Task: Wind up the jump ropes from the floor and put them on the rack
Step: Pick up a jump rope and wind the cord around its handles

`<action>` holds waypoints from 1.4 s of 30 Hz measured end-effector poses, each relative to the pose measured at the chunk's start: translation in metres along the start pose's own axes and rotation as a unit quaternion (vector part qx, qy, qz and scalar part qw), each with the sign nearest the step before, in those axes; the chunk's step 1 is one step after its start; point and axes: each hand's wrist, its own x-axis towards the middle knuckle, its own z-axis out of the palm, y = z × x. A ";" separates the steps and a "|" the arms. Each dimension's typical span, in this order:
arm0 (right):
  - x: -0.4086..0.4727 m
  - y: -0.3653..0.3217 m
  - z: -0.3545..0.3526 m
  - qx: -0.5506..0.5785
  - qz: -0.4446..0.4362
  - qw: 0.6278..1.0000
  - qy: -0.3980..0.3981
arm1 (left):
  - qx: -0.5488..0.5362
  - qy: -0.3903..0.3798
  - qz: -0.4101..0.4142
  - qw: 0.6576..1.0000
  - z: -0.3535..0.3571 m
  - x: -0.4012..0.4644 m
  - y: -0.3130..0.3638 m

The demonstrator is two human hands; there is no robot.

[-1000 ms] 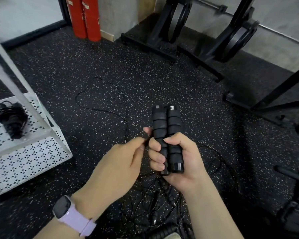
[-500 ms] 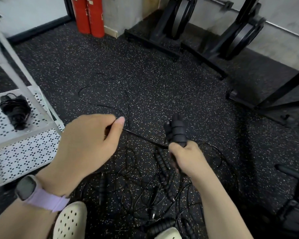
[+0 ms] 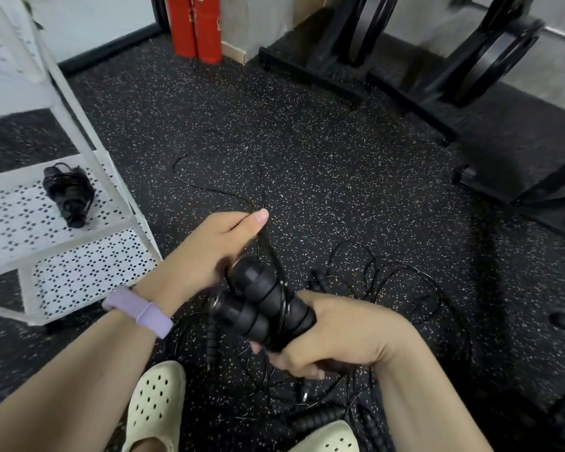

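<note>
My right hand (image 3: 333,334) grips the lower ends of two black ribbed jump rope handles (image 3: 261,298) held side by side, tilted up to the left. A few turns of thin black cord cross the handles. My left hand (image 3: 216,246) pinches that cord (image 3: 209,187) just above the handles; the rest of the cord trails in a loop over the floor beyond. A tangle of more ropes (image 3: 382,282) lies on the floor under and right of my hands. One wound rope (image 3: 69,194) lies on the white rack's shelf (image 3: 17,210) at left.
The white perforated rack's post (image 3: 88,148) stands close at left. Black weight-plate stands (image 3: 444,60) line the back wall, and red cylinders (image 3: 194,27) stand at the far middle. A dark equipment frame (image 3: 516,187) is at right. My cream clogs (image 3: 157,406) are below.
My left hand has come back in from the left to just above the handles, carrying the cord. The handles now tilt left with cord wrapped across them. The view shifted slightly.
</note>
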 end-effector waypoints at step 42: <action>-0.019 0.009 0.003 0.379 -0.227 0.897 0.014 | -0.102 -0.026 -0.038 0.994 0.042 -0.021 0.035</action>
